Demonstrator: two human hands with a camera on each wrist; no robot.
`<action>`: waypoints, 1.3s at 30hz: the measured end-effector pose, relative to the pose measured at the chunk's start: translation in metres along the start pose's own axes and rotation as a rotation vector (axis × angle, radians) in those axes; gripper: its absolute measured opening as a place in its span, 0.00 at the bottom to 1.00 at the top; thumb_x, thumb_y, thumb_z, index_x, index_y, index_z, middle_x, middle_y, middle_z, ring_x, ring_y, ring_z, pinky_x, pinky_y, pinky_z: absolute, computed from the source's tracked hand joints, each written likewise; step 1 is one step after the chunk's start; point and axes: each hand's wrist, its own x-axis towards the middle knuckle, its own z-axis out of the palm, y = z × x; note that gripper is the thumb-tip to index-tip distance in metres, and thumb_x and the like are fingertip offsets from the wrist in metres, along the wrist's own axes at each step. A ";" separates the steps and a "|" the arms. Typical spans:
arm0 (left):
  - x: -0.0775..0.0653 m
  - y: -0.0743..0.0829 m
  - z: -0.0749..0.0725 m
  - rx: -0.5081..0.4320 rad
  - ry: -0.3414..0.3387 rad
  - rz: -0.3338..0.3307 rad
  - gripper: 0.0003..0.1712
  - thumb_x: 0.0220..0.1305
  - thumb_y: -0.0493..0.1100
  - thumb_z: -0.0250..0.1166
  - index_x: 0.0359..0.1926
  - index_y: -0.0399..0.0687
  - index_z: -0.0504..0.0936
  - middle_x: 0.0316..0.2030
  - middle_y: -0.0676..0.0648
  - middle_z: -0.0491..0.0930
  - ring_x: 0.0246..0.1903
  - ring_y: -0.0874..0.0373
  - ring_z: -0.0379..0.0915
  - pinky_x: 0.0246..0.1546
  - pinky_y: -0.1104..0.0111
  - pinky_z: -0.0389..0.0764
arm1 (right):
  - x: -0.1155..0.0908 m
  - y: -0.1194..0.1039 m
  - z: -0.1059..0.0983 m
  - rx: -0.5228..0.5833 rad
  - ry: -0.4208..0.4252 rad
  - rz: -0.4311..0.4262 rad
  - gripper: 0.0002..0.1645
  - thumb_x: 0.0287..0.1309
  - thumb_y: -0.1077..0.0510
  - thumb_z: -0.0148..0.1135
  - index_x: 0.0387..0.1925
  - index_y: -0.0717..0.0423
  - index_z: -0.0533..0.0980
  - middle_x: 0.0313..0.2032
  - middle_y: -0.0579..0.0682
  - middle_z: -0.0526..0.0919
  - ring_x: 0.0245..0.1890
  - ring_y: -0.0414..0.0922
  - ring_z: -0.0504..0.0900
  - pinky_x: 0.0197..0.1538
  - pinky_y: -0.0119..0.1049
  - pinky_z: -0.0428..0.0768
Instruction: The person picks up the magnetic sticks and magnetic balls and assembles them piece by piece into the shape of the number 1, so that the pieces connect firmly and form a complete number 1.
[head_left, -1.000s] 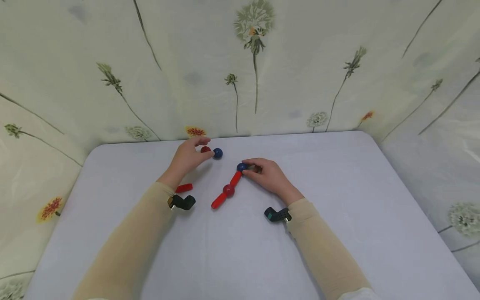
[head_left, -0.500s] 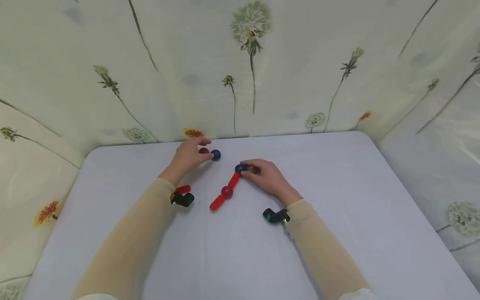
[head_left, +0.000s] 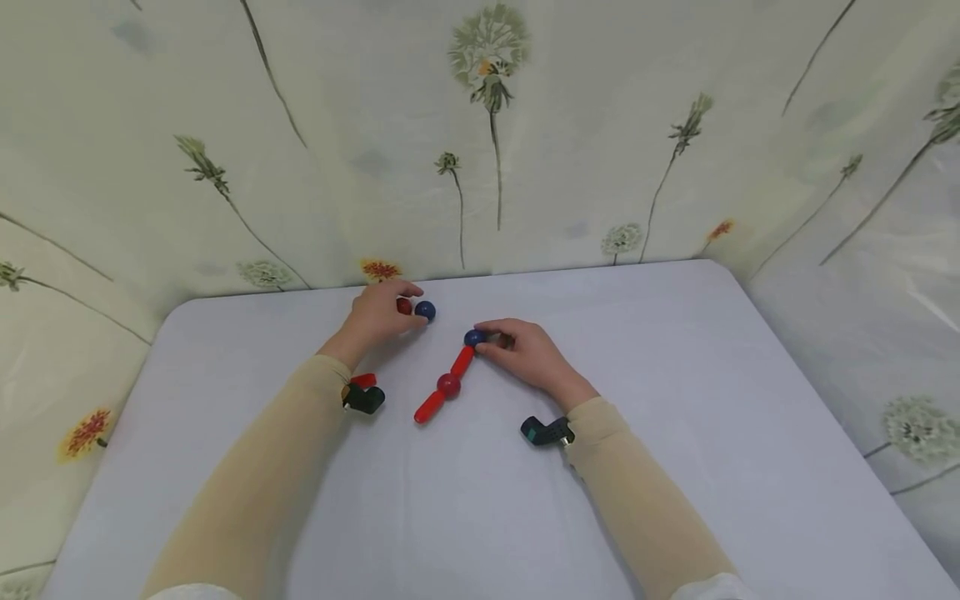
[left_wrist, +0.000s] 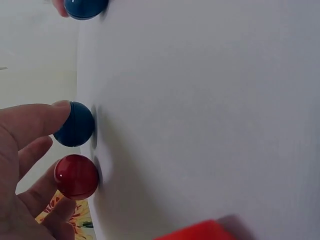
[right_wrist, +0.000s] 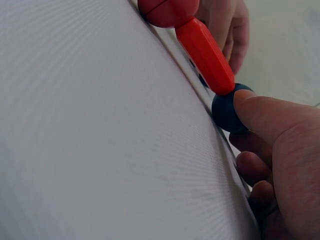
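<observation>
Near the table's far edge my left hand reaches around a loose blue ball and a red ball. Its thumb lies against the blue ball in the left wrist view, while the fingers curve loosely behind both balls. To the right, my right hand pinches another blue ball between thumb and fingers. That ball ends a chain on the table: a red rod, a red ball and a second red rod run toward the front left.
One more red rod lies on the white table, partly hidden by the left wrist camera. Another camera sits on the right wrist. Behind the table hangs a flowered cloth.
My left hand has shifted slightly right, its thumb and index finger now farther around the loose blue ball. The right hand keeps its pinch on the chain's blue ball. The head view has shifted slightly.
</observation>
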 end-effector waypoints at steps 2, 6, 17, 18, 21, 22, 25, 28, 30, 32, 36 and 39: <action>0.000 -0.001 0.001 0.015 -0.002 0.008 0.28 0.57 0.51 0.73 0.59 0.55 0.80 0.44 0.50 0.77 0.45 0.52 0.70 0.50 0.53 0.71 | 0.000 0.000 0.000 -0.002 0.002 -0.002 0.25 0.61 0.40 0.65 0.58 0.39 0.79 0.37 0.36 0.81 0.34 0.39 0.76 0.38 0.36 0.77; 0.001 0.000 0.002 0.038 -0.010 0.022 0.26 0.58 0.51 0.72 0.57 0.55 0.80 0.40 0.50 0.77 0.43 0.52 0.69 0.53 0.49 0.65 | -0.001 -0.001 0.000 0.000 0.009 -0.009 0.24 0.62 0.40 0.65 0.58 0.40 0.79 0.37 0.37 0.81 0.34 0.39 0.76 0.38 0.37 0.77; 0.003 -0.002 0.005 0.076 -0.005 0.040 0.23 0.59 0.52 0.72 0.55 0.56 0.81 0.43 0.52 0.80 0.44 0.53 0.69 0.56 0.49 0.59 | -0.002 0.002 0.000 0.004 0.002 -0.007 0.25 0.62 0.40 0.65 0.59 0.39 0.79 0.37 0.36 0.81 0.34 0.39 0.76 0.38 0.37 0.77; 0.003 -0.002 0.006 0.079 -0.004 0.045 0.23 0.59 0.52 0.72 0.55 0.56 0.81 0.44 0.52 0.80 0.44 0.53 0.69 0.56 0.49 0.59 | -0.001 0.002 0.000 0.002 0.001 -0.007 0.25 0.62 0.40 0.65 0.59 0.39 0.79 0.37 0.36 0.81 0.34 0.39 0.76 0.38 0.37 0.77; 0.003 -0.002 0.007 0.085 -0.001 0.057 0.24 0.59 0.53 0.71 0.56 0.56 0.81 0.44 0.52 0.81 0.44 0.53 0.69 0.57 0.48 0.58 | -0.001 0.002 0.000 0.004 0.000 -0.007 0.25 0.62 0.39 0.65 0.59 0.39 0.79 0.37 0.36 0.80 0.34 0.39 0.76 0.38 0.37 0.77; 0.002 -0.002 0.007 0.085 0.001 0.059 0.24 0.59 0.53 0.71 0.56 0.55 0.81 0.44 0.52 0.81 0.44 0.53 0.69 0.57 0.48 0.58 | -0.001 0.002 0.000 0.004 0.000 -0.008 0.25 0.62 0.39 0.64 0.59 0.38 0.79 0.37 0.36 0.80 0.34 0.39 0.76 0.39 0.37 0.77; 0.002 -0.001 0.008 0.087 0.005 0.061 0.23 0.60 0.54 0.71 0.55 0.55 0.81 0.44 0.52 0.81 0.45 0.54 0.70 0.58 0.47 0.57 | -0.001 0.003 0.001 0.004 0.002 -0.013 0.25 0.62 0.38 0.64 0.58 0.38 0.79 0.36 0.36 0.80 0.34 0.38 0.76 0.39 0.37 0.77; 0.000 0.001 0.007 0.067 0.014 0.057 0.22 0.60 0.53 0.71 0.53 0.55 0.81 0.45 0.53 0.82 0.45 0.55 0.72 0.58 0.47 0.57 | -0.001 0.003 0.001 0.006 0.002 -0.015 0.25 0.62 0.38 0.64 0.58 0.38 0.79 0.36 0.36 0.80 0.34 0.38 0.76 0.39 0.37 0.77; -0.001 0.002 0.006 0.053 0.021 0.053 0.20 0.60 0.53 0.71 0.51 0.54 0.82 0.46 0.53 0.82 0.45 0.55 0.73 0.58 0.47 0.57 | -0.001 0.003 0.001 0.008 0.002 -0.013 0.25 0.62 0.38 0.64 0.59 0.38 0.79 0.36 0.36 0.80 0.34 0.38 0.76 0.39 0.37 0.77; -0.002 0.004 0.005 0.042 0.026 0.051 0.19 0.60 0.52 0.71 0.50 0.54 0.82 0.46 0.52 0.82 0.44 0.55 0.74 0.59 0.47 0.55 | -0.002 0.002 0.001 0.005 0.002 -0.008 0.25 0.62 0.39 0.64 0.58 0.38 0.79 0.36 0.35 0.80 0.34 0.38 0.76 0.39 0.36 0.77; -0.001 0.006 0.005 0.074 0.020 0.051 0.20 0.60 0.54 0.71 0.51 0.55 0.81 0.48 0.52 0.81 0.45 0.55 0.74 0.60 0.46 0.53 | -0.002 0.001 -0.001 0.002 -0.003 -0.009 0.24 0.62 0.39 0.64 0.58 0.38 0.79 0.36 0.36 0.80 0.34 0.38 0.76 0.39 0.36 0.77; 0.000 0.007 0.005 0.090 0.014 0.053 0.22 0.60 0.55 0.71 0.53 0.55 0.81 0.49 0.52 0.81 0.45 0.55 0.75 0.61 0.45 0.51 | -0.002 0.000 -0.002 0.013 -0.007 -0.013 0.25 0.62 0.40 0.65 0.59 0.39 0.79 0.36 0.37 0.81 0.34 0.39 0.76 0.39 0.37 0.77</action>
